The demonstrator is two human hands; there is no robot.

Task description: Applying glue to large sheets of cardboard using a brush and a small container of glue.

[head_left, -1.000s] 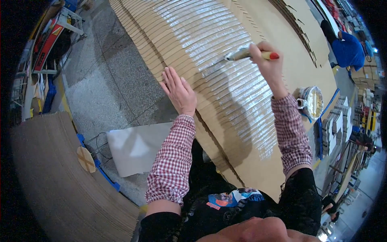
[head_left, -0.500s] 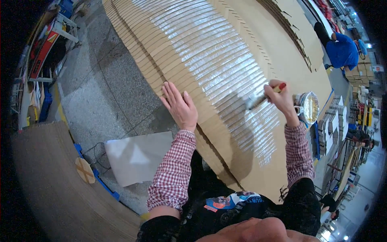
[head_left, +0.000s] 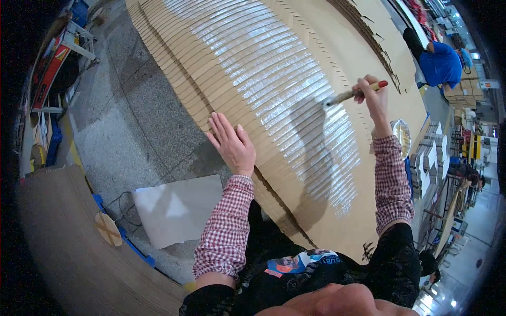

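Overlapping cardboard sheets (head_left: 337, 234) lie fanned out before me, each showing a narrow strip of its edge. A wet, shiny white coating (head_left: 282, 87) covers the middle of these strips. My right hand (head_left: 373, 97) grips a paintbrush (head_left: 345, 97) by its wooden handle with a red end. Its bristle end is over the coated strips; whether it touches them I cannot tell. My left hand (head_left: 233, 145) lies flat with fingers stretched on the left border of the sheets. Beyond my right forearm stands a bucket (head_left: 403, 139), partly hidden by that arm.
A tall cardboard stack (head_left: 63, 231) stands at lower left beside a blue edge. A white sheet (head_left: 182, 208) lies on the grey floor. More cut cardboard (head_left: 363, 26) rests at the far side. A person in blue (head_left: 441, 64) bends at upper right, near stacked white pieces (head_left: 429, 158).
My right hand has moved up and slightly right with the paintbrush, whose bristle end is farther from me. The bucket is now more hidden behind my forearm. My left hand stays flat.
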